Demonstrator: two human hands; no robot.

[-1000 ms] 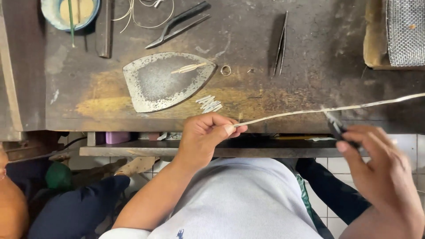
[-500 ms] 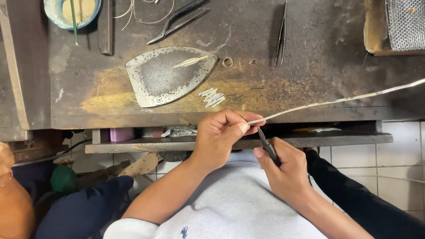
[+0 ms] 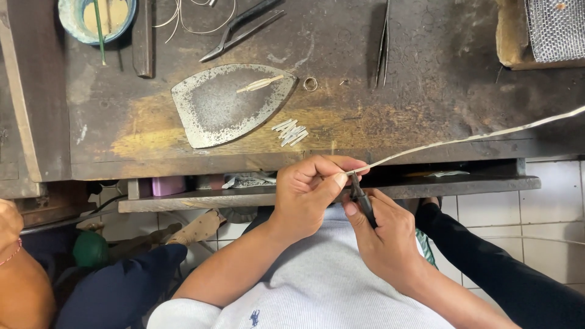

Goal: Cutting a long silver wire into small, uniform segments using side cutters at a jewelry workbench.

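Nearest to the camera, low in the middle of the frame, the two hands meet in front of a grey shirt. The left hand (image 3: 308, 192) is closed in a pinch on the near end of a long thin metal strip (image 3: 463, 139), thumb and fingers pressed together on it. The right hand (image 3: 384, 234), just beside and a little lower, is wrapped around a small dark-handled tool (image 3: 361, 198), and the tip of this tool touches the strip just by the left fingertips. From that place the strip runs to the right and slightly upward, over the front edge of the wooden workbench (image 3: 426, 91), until it leaves the frame at the right edge.

Further away, on the bench near the middle, lies a small pile of short metal pieces (image 3: 290, 131). Just behind it, to the left, is a flat metal plate (image 3: 219, 109) shaped like the sole of an iron, with a little pale stick lying on it. A small ring (image 3: 310, 83) rests just beside the point of the plate. At the top of the frame are black pliers (image 3: 241, 30), tweezers (image 3: 383, 42) and, in the upper left corner, a blue bowl (image 3: 76, 18).
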